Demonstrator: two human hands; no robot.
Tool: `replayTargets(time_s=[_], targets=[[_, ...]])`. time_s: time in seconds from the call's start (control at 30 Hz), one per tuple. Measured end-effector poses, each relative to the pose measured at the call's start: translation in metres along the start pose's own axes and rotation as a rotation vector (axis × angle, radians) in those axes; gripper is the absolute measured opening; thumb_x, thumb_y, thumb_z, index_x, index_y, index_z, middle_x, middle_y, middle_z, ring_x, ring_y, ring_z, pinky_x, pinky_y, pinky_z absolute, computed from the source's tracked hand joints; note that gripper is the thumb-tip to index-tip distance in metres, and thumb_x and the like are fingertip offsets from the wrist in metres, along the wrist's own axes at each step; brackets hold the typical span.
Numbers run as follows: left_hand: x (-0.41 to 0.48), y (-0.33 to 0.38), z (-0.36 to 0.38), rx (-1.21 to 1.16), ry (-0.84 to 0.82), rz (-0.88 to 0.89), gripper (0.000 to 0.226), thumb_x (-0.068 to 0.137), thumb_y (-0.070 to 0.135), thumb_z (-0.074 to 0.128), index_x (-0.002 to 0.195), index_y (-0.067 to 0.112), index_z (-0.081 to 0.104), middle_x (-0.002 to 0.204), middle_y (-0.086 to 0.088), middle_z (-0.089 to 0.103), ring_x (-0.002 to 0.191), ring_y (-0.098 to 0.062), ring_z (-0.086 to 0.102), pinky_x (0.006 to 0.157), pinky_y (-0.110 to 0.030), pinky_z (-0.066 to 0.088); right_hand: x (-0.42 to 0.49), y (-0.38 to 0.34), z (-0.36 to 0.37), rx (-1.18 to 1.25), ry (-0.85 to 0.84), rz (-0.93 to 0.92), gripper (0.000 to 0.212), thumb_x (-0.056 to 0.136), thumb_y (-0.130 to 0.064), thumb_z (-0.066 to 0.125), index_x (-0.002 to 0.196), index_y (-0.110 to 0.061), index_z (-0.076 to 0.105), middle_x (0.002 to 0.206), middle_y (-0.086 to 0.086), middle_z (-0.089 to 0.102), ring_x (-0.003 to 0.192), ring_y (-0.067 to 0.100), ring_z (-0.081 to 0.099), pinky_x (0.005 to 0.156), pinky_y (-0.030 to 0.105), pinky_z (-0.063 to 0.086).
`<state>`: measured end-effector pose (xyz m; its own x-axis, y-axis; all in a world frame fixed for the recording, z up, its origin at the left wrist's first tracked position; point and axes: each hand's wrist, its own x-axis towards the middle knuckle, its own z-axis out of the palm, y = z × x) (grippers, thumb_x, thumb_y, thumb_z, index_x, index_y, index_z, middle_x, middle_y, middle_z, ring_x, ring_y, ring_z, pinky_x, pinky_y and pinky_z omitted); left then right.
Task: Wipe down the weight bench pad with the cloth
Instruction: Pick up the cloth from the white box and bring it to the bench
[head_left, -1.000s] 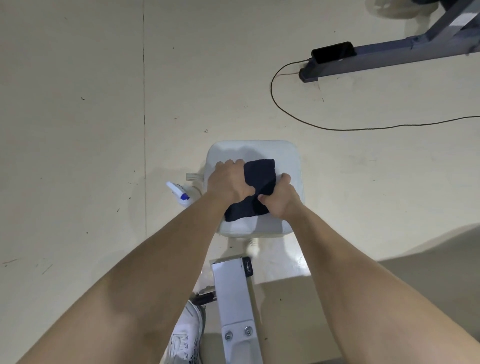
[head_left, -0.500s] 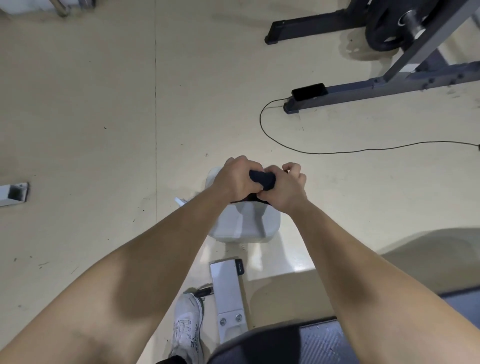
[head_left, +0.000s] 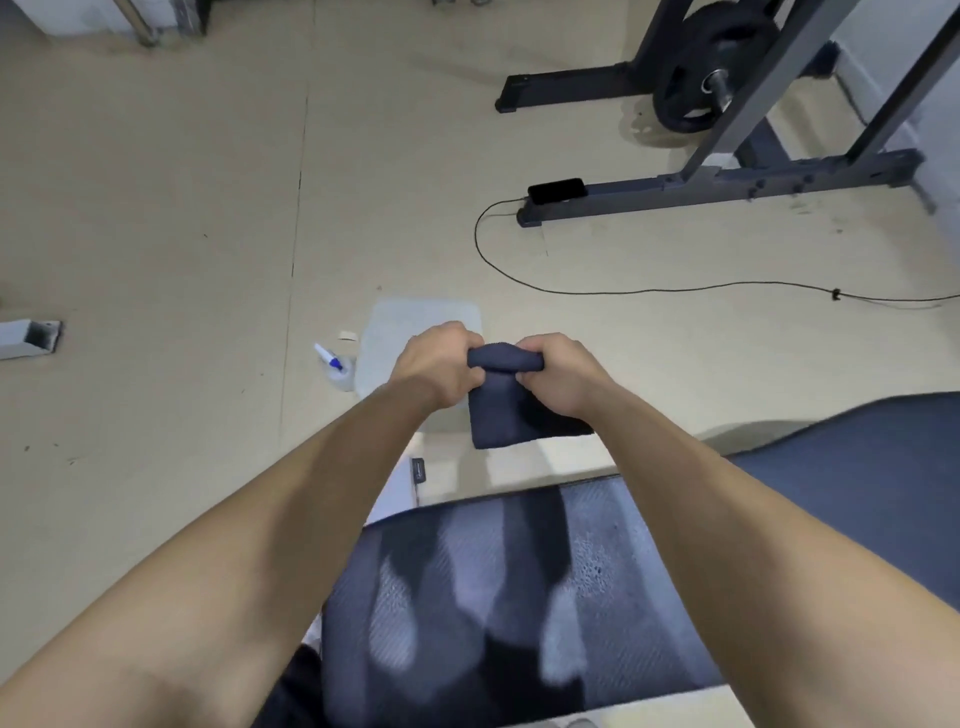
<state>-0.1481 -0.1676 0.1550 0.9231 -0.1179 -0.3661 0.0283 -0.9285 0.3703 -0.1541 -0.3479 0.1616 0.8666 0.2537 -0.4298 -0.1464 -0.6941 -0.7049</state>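
Observation:
My left hand (head_left: 434, 366) and my right hand (head_left: 558, 374) both grip the top edge of a dark navy cloth (head_left: 506, 415), which hangs folded between them in the air. Below and beyond the hands lies the small white seat pad (head_left: 410, 325) of the bench. Nearer to me, at the bottom of the view, spreads the larger dark textured bench pad (head_left: 493, 597), streaked with wet and lighter patches. The cloth hangs above the gap between the two pads.
A spray bottle (head_left: 335, 366) with a blue nozzle stands on the floor left of the white pad. A phone (head_left: 557, 191) on a dark rack foot trails a black cable (head_left: 675, 288) across the floor. A weight plate (head_left: 701, 73) hangs at the back right.
The cloth lay flat on the white pad under both hands; it has been gathered up and lifted. The view has tilted back, bringing the dark pad into sight.

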Motion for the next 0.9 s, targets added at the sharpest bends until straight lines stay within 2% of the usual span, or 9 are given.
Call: replayTargets(time_s=[0.1,0.17,0.23,0.33,0.43,0.53,0.7,0.8,0.9], targets=[[-0.036,0.019,0.020,-0.045,0.038,-0.039,0.015,0.076,0.015,0.055,0.082,0.023,0.066,0.084,0.003,0.065,0.083,-0.025,0.060,0.066,-0.032,0.047,-0.040,0.013,0.008,0.027,0.034,0.038,0.030,0.075,-0.006,0.042,0.086,-0.021,0.065,0.086,0.005,0.069,0.087,0.028,0.063,0.070,0.036,0.051],[-0.059,0.024,0.032,-0.086,0.030,-0.028,0.021,0.078,0.009,0.052,0.085,0.021,0.069,0.090,-0.001,0.066,0.087,-0.027,0.061,0.072,-0.036,0.052,-0.067,0.021,0.018,-0.019,0.109,0.054,0.029,0.076,-0.005,0.045,0.087,-0.026,0.062,0.085,-0.001,0.068,0.083,0.025,0.062,0.068,0.036,0.051],[-0.079,0.023,0.047,-0.146,-0.006,0.022,0.029,0.080,0.003,0.049,0.093,0.019,0.069,0.103,-0.001,0.064,0.095,-0.025,0.059,0.083,-0.037,0.052,-0.095,0.028,0.033,-0.137,0.255,0.040,0.023,0.079,-0.006,0.049,0.090,-0.025,0.058,0.083,-0.004,0.064,0.079,0.026,0.057,0.061,0.035,0.044],[-0.109,0.020,0.073,-0.173,-0.085,0.138,0.048,0.081,-0.004,0.047,0.123,0.015,0.064,0.136,-0.001,0.051,0.121,-0.023,0.051,0.103,-0.028,0.041,-0.132,0.048,0.071,-0.305,0.442,-0.034,0.022,0.079,-0.003,0.053,0.095,-0.017,0.056,0.091,-0.001,0.060,0.085,0.028,0.051,0.062,0.033,0.034],[-0.137,0.002,0.105,-0.040,-0.212,0.255,0.051,0.083,-0.002,0.045,0.133,0.004,0.051,0.159,-0.004,0.028,0.139,-0.023,0.039,0.112,-0.031,0.034,-0.162,0.071,0.121,-0.429,0.409,0.030,0.025,0.081,-0.007,0.057,0.106,-0.014,0.058,0.105,0.006,0.060,0.094,0.031,0.052,0.067,0.037,0.038],[-0.168,-0.030,0.132,0.142,-0.235,0.395,0.043,0.076,0.001,0.046,0.119,0.003,0.051,0.146,-0.008,0.037,0.132,-0.029,0.040,0.104,-0.045,0.042,-0.186,0.078,0.180,-0.434,0.236,0.160,0.025,0.087,-0.014,0.055,0.111,-0.015,0.054,0.115,0.008,0.058,0.104,0.033,0.052,0.075,0.039,0.040],[-0.205,-0.089,0.150,0.235,-0.238,0.362,0.066,0.089,0.011,0.046,0.153,0.015,0.030,0.164,-0.004,0.018,0.152,-0.026,0.012,0.122,-0.039,0.017,-0.209,0.068,0.264,-0.443,0.053,0.278,0.037,0.095,-0.038,0.049,0.127,-0.021,0.053,0.134,0.008,0.045,0.121,0.035,0.043,0.092,0.044,0.045],[-0.220,-0.123,0.154,0.123,-0.105,0.262,0.060,0.089,0.015,0.052,0.147,0.013,0.041,0.157,-0.007,0.036,0.145,-0.026,0.029,0.118,-0.037,0.025,-0.210,0.061,0.286,-0.482,0.147,0.281,0.047,0.096,-0.051,0.043,0.136,-0.028,0.047,0.134,0.007,0.045,0.123,0.033,0.042,0.095,0.047,0.042],[-0.222,-0.155,0.158,-0.030,0.051,0.016,0.041,0.085,0.018,0.053,0.125,0.010,0.054,0.129,-0.009,0.058,0.122,-0.032,0.048,0.096,-0.044,0.046,-0.192,0.069,0.288,-0.679,0.221,0.193,0.062,0.098,-0.051,0.039,0.154,-0.032,0.023,0.149,0.015,0.034,0.135,0.037,0.031,0.105,0.050,0.032]])
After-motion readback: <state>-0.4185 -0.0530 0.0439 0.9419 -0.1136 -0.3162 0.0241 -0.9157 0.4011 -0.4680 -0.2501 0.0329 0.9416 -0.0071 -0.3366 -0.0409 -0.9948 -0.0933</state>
